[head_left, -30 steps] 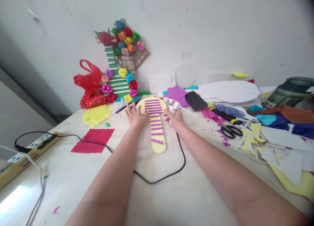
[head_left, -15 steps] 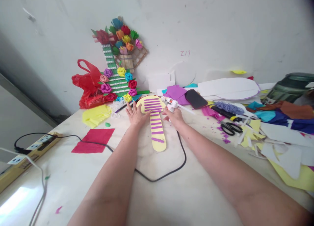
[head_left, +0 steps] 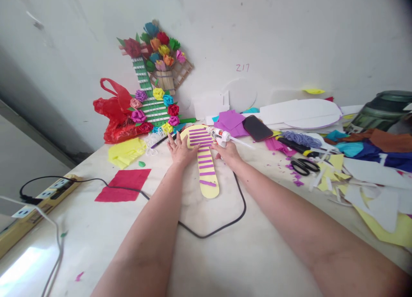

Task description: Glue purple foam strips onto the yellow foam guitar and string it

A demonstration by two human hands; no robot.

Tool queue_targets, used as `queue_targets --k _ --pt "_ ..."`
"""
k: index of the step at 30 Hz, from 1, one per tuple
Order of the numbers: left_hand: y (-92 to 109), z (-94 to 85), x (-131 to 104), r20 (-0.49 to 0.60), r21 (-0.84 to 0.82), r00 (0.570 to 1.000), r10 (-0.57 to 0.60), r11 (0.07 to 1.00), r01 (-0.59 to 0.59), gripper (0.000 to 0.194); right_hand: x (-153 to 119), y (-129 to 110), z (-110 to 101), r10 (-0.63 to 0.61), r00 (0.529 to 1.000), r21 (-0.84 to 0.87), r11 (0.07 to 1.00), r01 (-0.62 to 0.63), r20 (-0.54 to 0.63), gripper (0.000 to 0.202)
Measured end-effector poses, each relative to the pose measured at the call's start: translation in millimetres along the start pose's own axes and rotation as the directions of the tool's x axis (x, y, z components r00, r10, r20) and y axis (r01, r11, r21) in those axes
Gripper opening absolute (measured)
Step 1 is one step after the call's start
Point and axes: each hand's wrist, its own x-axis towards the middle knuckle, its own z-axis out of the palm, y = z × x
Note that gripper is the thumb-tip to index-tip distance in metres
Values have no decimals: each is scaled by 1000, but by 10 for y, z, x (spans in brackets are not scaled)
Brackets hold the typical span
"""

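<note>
A yellow cutout (head_left: 206, 192) with a wide rounded top and a long narrow stem lies flat on the table, with several purple strips (head_left: 206, 166) across it. My left hand (head_left: 182, 150) rests with spread fingers along the cutout's left side, its thumb touching near the middle. On the other side, my right hand (head_left: 228, 153) is closed around a white glue gun (head_left: 222, 137). The gun's nozzle end points left over the top right part of the cutout, and a clear glue stick juts from its back. Whether the nozzle touches the surface I cannot tell.
A black cord (head_left: 238, 215) loops across the table towards a power strip (head_left: 48, 198). Flower crafts (head_left: 156, 106) lean on the wall beside a red plastic bag (head_left: 117, 116). Rightwards lie a phone (head_left: 256, 128), scissors (head_left: 304, 165), a knife and paper scraps (head_left: 373, 202).
My right hand has brought the glue gun slightly left, so its nozzle end is further over the cutout's upper part. My left hand stays spread at the cutout's side.
</note>
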Motion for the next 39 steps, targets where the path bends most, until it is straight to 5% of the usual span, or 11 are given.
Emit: queue_targets --k 16,24,39 --pt "61 -47 -28 19 7 999 35 999 -35 66 1 13 -12 -22 1000 20 1000 22 -14 30" --pt "144 -22 -8 25 28 996 90 995 -91 79 6 11 -10 -3 1000 31 1000 3 -22 31" --pt "152 -20 6 46 -18 998 51 999 -50 76 5 13 -7 0 1000 31 1000 1 -25 29"
